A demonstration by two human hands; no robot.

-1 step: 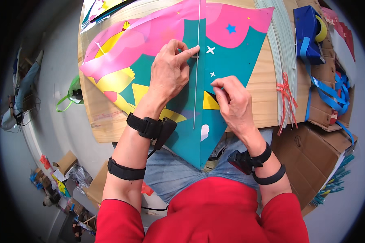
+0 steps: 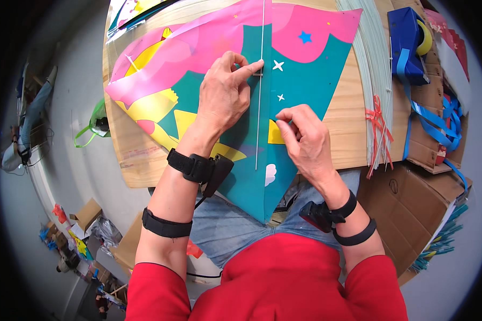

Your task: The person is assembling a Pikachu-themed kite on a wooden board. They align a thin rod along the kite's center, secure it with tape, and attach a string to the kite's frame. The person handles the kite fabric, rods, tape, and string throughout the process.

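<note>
Two bare hands work over a thin, glossy plastic sheet printed in pink, teal and yellow [image 2: 305,75], which lies spread on a pale wooden surface [image 2: 348,125], its near pointed end reaching past the near edge above the blue denim trousers [image 2: 217,227]. One slender white rod [image 2: 259,117] runs from far to near along the middle of the sheet. At the left of that rod, the left hand [image 2: 224,93] has its fingers bent and its thumb and forefinger reaching right, a fingertip at the rod; whether it pinches anything cannot be told. To the right and nearer, the right hand [image 2: 305,136] is curled, thumb and forefinger tips set narrowly apart over the sheet beside a printed yellow patch; whether something fine sits between them cannot be told. On the surface's right side lies a long bundle of thin, pale strips [image 2: 374,75], bound at its near part with a red plastic tie [image 2: 378,119]. Further right, at the far side, stands a blue tape dispenser [image 2: 403,35] with a yellow roll of tape [image 2: 424,38]; nearer are loops of flat blue strapping [image 2: 436,125] and a large brown cardboard box [image 2: 404,206].
</note>
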